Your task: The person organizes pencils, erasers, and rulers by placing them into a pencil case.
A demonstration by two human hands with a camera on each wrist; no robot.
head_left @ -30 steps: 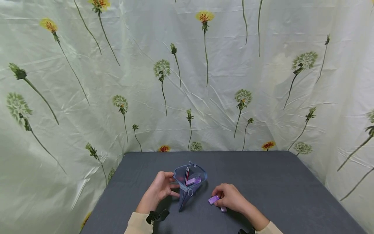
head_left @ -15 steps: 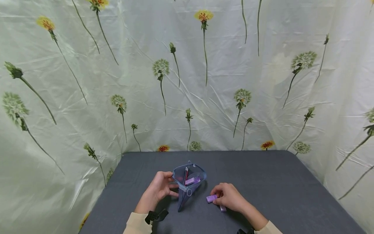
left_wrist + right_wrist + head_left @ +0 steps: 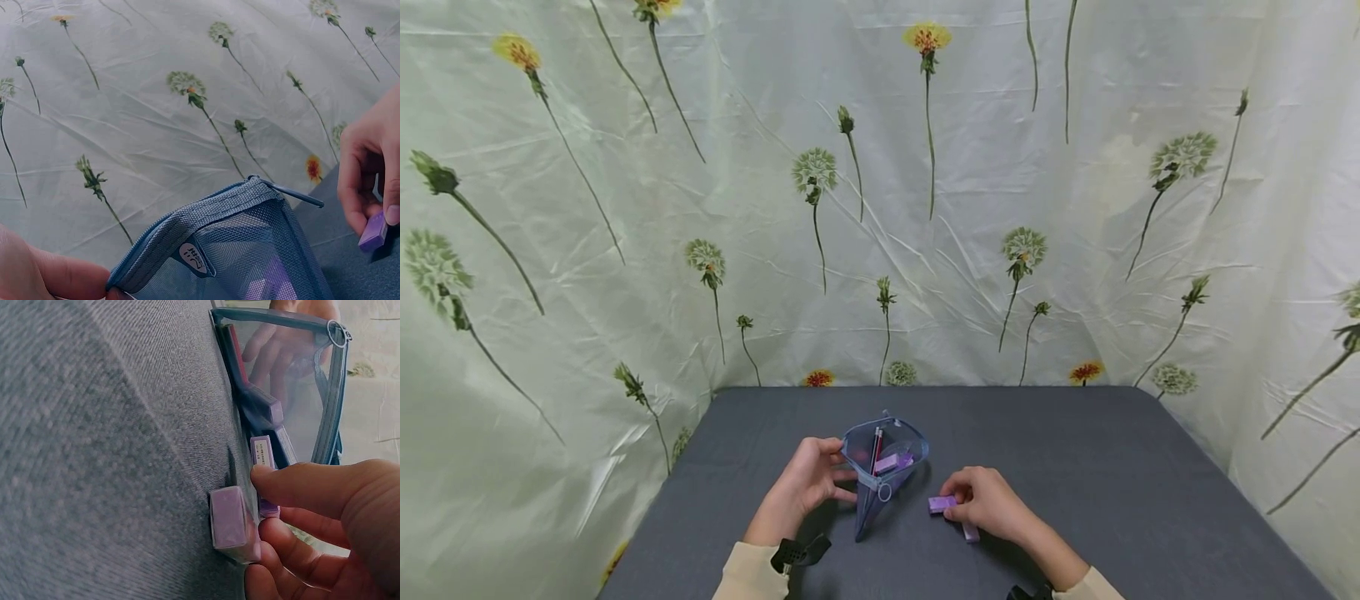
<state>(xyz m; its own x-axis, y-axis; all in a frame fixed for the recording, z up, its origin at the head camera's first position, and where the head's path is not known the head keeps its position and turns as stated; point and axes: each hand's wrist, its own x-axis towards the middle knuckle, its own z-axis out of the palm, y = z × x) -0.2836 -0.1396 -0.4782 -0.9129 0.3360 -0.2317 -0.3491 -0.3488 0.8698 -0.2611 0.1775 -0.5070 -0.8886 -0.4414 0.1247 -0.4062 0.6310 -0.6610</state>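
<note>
My left hand [image 3: 805,483] pinches the rim of a blue mesh zip pencil case [image 3: 867,500], which stands with its mouth spread. Inside it lie pencils [image 3: 876,448] and purple blocks [image 3: 887,464]. On the right, my right hand [image 3: 992,504] pinches a purple eraser-like block [image 3: 938,504] between thumb and fingers, just off or on the table; I cannot tell which. The right wrist view shows a printed label on this block [image 3: 262,452]. Below the fingers, a second, clear-wrapped purple block [image 3: 229,517] rests on the grey cloth, close to the hand.
A grey cloth-covered table [image 3: 1075,458] reaches back to a white curtain [image 3: 955,150] printed with dandelions. The case's zip pull ring [image 3: 884,492] hangs at its near side. Dark straps [image 3: 801,553] circle both wrists.
The held purple block has turned slightly and shifted a little left, towards the case. My left hand and the pencil case keep their place; the second block stays put.
</note>
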